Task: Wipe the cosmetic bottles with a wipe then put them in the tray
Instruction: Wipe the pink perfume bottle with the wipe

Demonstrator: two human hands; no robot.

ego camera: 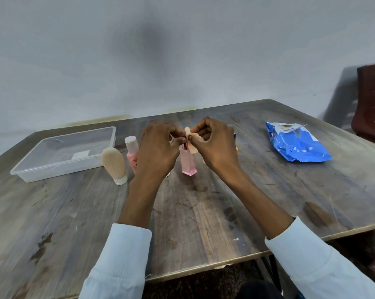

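both hands, left hand (158, 145) and right hand (214, 143), pinched a small wipe (189, 137) above the pink bottle (188, 161), seemingly unfolding it before wiping.

Table: wooden table (204, 212), grey-brown top with worn, dark stains.
Far left: clear plastic tray (31, 172), a white label inside.
Beside the tray: beige tube (114, 164) standing on its cap; just behind it a pink bottle with white cap (132, 153).
Centre: clear pink bottle (188, 164), upright.
Right: blue wipes pack (298, 143), flap open.
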